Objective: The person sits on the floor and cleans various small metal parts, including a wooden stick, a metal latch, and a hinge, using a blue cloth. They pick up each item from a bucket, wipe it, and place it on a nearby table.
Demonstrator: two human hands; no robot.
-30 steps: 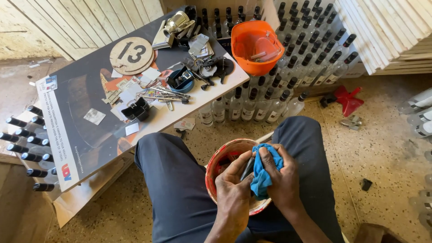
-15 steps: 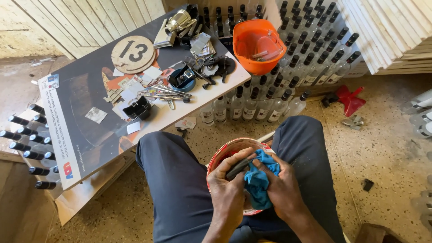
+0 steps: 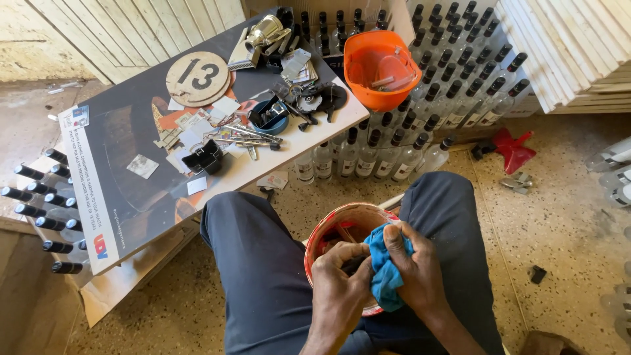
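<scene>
While the person sat with dark trousers [image 3: 263, 276] spread wide, both hands met over a red bucket [image 3: 328, 227] held between the knees. The right hand [image 3: 414, 273] was closed around a blue cloth [image 3: 383, 266], its fingers curled over the top of the cloth and its thumb pressed into the folds. The left hand [image 3: 342, 286] was closed too, gripping a small dark object that it pressed against the cloth; what that object was could not be told, since the fingers hid most of it. The two hands touched each other, just above the bucket's near rim, and the cloth hung partly down between them.

Beyond the knees lay a large dark board [image 3: 125, 164] that served as a tabletop. On it sat a round wooden disc [image 3: 197, 79], a small black tray [image 3: 204, 158], a blue bowl [image 3: 269, 118], scattered paper scraps and a heap of metal tools [image 3: 246, 135]. An orange bucket [image 3: 381, 69] stood at the board's far right corner. Clear bottles with black caps [image 3: 368, 154] stood in rows on the speckled floor under and behind the board, and more lay stacked at its left edge. A red plastic piece [image 3: 513, 148] lay on the floor to the right, near stacked pale planks [image 3: 578, 46].
</scene>
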